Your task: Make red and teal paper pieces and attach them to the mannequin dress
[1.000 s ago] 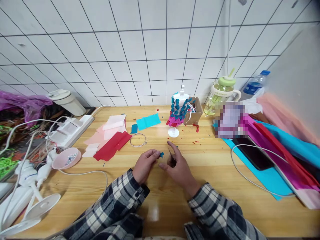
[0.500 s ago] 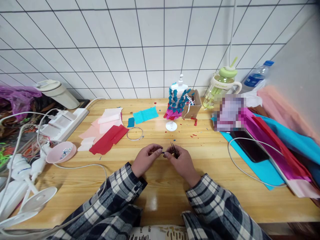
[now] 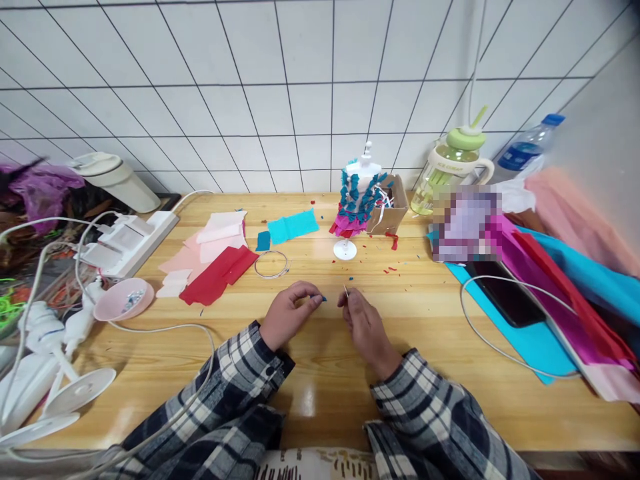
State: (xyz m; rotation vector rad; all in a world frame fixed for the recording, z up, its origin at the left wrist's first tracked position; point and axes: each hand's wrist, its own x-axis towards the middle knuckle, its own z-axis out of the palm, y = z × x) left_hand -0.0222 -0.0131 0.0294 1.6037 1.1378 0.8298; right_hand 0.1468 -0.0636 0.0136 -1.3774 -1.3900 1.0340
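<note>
My left hand [image 3: 290, 315] pinches a tiny blue paper scrap [image 3: 323, 299] just above the wooden table [image 3: 320, 373]. A few centimetres to its right, my right hand [image 3: 364, 323] is closed round a thin pointed tool [image 3: 345, 290], probably tweezers, with the tip up. Behind both hands stands a small white mannequin [image 3: 356, 200] on a round foot, dressed in blue and magenta paper bits. Both sleeves are plaid.
Red, pink and blue paper sheets [image 3: 220, 257] and a wire ring [image 3: 271, 265] lie at left centre. A pink bowl [image 3: 123, 299], power strip [image 3: 125, 241] and white cables sit left. A cardboard box [image 3: 390, 213], green-lidded jug [image 3: 450, 170], phone [image 3: 505, 300] and coloured sheets lie right.
The hands met half a second ago and have now drawn a little apart. The left one keeps the blue scrap; the right one has closed on the tool.
</note>
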